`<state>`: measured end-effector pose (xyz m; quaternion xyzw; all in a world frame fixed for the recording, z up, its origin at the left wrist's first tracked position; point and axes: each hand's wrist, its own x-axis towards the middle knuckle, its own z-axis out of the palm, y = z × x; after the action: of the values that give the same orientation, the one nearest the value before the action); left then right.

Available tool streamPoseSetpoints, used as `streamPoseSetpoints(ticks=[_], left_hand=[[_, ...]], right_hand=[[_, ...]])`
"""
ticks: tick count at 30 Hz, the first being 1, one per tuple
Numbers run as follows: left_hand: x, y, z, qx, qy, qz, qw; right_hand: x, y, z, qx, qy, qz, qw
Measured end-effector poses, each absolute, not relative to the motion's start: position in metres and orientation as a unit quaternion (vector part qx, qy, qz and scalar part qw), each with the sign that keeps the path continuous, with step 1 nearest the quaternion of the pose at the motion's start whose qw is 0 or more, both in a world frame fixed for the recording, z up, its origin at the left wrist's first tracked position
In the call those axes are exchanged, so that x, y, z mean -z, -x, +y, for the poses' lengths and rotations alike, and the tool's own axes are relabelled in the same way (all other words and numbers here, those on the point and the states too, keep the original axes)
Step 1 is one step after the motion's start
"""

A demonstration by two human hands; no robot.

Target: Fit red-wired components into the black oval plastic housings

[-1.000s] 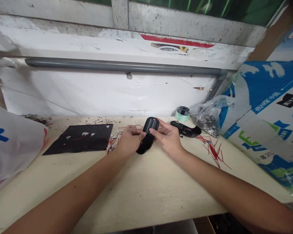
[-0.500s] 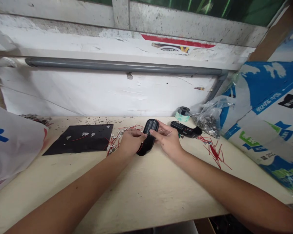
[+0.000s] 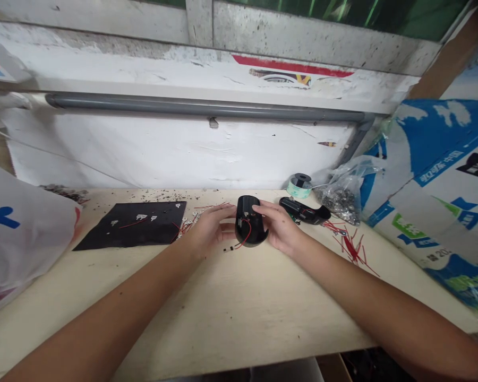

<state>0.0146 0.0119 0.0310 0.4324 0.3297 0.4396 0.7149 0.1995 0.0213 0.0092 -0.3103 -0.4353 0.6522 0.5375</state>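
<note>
A glossy black plastic housing [image 3: 245, 212], rounded at its ends, is held up between both hands over the table. From inside it a thin red wire [image 3: 248, 233] loops out, with small dark pieces near its lower end. My right hand [image 3: 281, 223] grips the housing's right side, thumb on the front. On the left edge, my left hand [image 3: 213, 225] has its fingers against and partly behind the housing. A second black housing [image 3: 305, 210] lies on the table just beyond my right hand, red wires beside it.
A black sheet [image 3: 131, 231] with small metal terminals lies left. Cut red wires [image 3: 354, 249] are scattered right, near a clear bag of metal parts [image 3: 340, 201] and a tape roll [image 3: 298, 185]. A white plastic bag [image 3: 19, 228] and a blue-white carton [image 3: 442, 196] flank the table.
The black housing has been turned, so its hollow side and the red wire loop now show. My left thumb and fingers have moved from its front to its left edge.
</note>
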Motion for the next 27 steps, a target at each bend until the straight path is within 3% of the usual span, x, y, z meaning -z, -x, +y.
streamPoseSetpoints(ticks=[14,23,27], left_hand=[[-0.0230,-0.0058,0.0143,-0.341,-0.504,0.294,0.737],[-0.0216,-0.0045,0.0171,-0.322,-0.484,0.319,0.748],[-0.0218,-0.0090,0.0155,-0.350,-0.502,0.359,0.705]], right_hand=[[-0.0166,-0.1999,0.0131,-0.661,0.322,-0.479,0.480],[-0.0157,-0.1999,0.0126,-0.655,0.345,-0.488,0.463],[-0.0148,-0.1965,0.0126,-0.631,0.367,-0.479,0.487]])
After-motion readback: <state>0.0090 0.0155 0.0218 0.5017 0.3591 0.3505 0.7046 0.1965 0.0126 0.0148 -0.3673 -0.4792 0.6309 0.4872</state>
